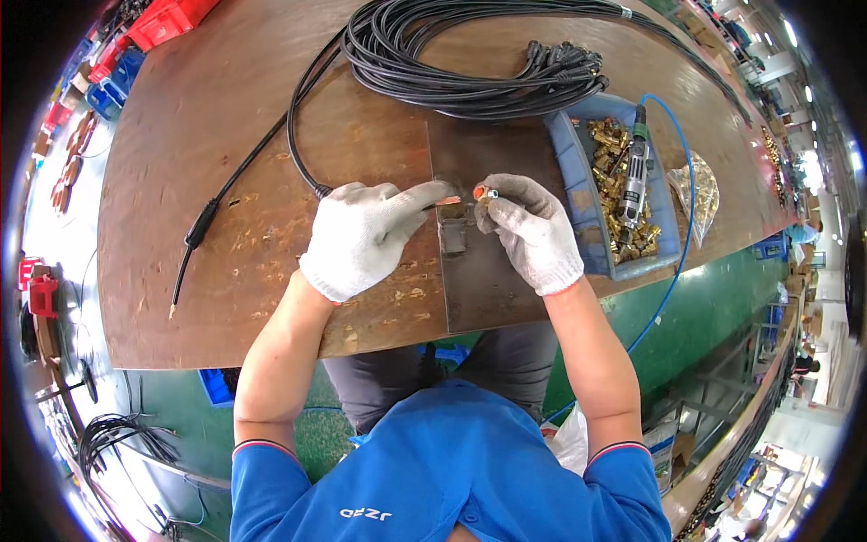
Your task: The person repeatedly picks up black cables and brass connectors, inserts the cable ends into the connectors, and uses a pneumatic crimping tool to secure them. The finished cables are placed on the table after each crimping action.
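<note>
My left hand (pixel 361 237), in a white knit glove, is closed around a black cable (pixel 293 144) that runs down from the coil. Past its fingertips sticks the cable's bare copper end (pixel 448 200), pointing right. My right hand (pixel 535 230), gloved too, pinches a small metal fitting (pixel 486 193) with an orange-red opening facing left. A short gap separates the copper end from the fitting. Both hands are above the brown tabletop (pixel 244 117), near its front edge. Fingers partly hide the fitting.
Right of my right hand, a blue bin (pixel 571 155) holds loose brass fittings (pixel 609 143) with a power driver (pixel 637 172) on top. A blue hose (pixel 690 163) trails past it. Behind lies a black cable coil (pixel 388 72); another cable end (pixel 184 271) lies at left. A plastic bag (pixel 700 199) sits far right.
</note>
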Demonstrator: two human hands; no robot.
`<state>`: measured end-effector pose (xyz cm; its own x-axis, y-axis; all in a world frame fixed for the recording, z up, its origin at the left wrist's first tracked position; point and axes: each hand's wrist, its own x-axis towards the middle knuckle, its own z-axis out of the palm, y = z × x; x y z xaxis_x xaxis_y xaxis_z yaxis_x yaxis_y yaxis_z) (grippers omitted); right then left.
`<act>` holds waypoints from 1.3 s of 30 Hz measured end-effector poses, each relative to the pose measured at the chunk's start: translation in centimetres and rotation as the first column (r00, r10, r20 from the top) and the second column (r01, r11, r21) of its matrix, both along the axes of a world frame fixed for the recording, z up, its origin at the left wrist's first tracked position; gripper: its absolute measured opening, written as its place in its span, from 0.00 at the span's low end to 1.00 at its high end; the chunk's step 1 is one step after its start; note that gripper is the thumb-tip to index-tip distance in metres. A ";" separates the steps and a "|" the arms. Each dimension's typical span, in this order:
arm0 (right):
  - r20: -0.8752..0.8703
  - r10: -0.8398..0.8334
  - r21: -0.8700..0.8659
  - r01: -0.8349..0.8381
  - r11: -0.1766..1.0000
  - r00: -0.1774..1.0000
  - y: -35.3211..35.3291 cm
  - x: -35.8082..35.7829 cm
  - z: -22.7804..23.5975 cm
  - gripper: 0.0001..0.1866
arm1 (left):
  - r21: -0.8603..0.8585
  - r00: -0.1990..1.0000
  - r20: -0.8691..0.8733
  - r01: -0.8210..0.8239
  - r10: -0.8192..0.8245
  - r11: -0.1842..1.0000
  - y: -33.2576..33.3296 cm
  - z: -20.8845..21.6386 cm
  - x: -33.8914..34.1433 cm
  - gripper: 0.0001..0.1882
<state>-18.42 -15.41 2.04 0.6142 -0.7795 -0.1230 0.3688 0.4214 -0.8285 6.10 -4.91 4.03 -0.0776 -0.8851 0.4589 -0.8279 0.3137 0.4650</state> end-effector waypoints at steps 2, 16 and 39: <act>0.018 -0.005 0.013 0.005 1.000 1.000 0.0 0.2 -0.4 0.17 | -0.003 1.000 -0.001 -0.009 0.009 1.000 0.0 0.1 -0.1 0.22; 0.030 0.044 0.045 -0.046 0.998 0.999 0.9 1.1 -0.1 0.17 | -0.005 1.000 0.004 -0.020 0.020 1.000 0.0 -0.1 -0.3 0.23; -0.588 -0.071 -0.488 -0.283 0.826 0.806 0.9 1.7 1.8 0.11 | -0.027 0.996 0.088 0.012 -0.010 1.000 -0.2 -1.7 -0.6 0.13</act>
<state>-16.72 -14.49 3.82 0.6514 -0.7563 -0.0600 -0.2529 -0.1419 -0.9570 5.51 -5.15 2.37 -0.1281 -0.8710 0.4743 -0.8615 0.3347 0.3819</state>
